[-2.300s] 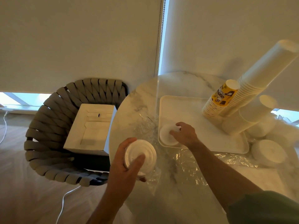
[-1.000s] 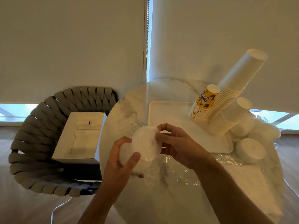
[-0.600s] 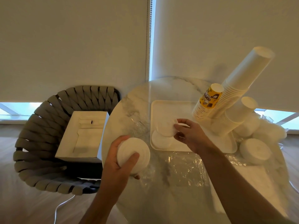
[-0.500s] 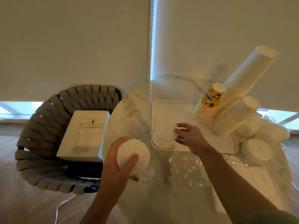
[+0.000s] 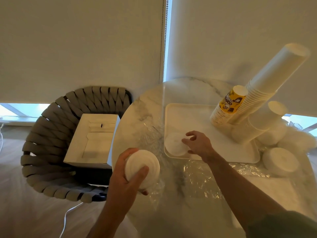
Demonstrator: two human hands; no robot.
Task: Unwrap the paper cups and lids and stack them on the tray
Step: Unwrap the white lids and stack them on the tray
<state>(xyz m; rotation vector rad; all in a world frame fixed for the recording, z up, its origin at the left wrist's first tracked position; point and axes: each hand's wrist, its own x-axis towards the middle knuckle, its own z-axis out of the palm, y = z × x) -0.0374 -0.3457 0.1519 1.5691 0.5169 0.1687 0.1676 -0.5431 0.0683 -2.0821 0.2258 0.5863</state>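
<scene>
Your left hand point(image 5: 127, 176) clamps the lid stack point(image 5: 142, 166) at seven o'clock; your right hand point(image 5: 199, 143), fingers loose, touches the tray's point(image 5: 223, 152) lids point(image 5: 175, 144) (light, thin, slippery, I judge): pinch rims.

- A woven grey chair point(image 5: 56, 134) stands left of the fingers.
- An open white box point(image 5: 93, 140) sits on its seat.
- A white cable point(image 5: 66, 219) trails over the floor point(image 5: 25, 212).
- Pale blinds point(image 5: 77, 45) hang beyond the marble tabletop point(image 5: 140, 114).
</scene>
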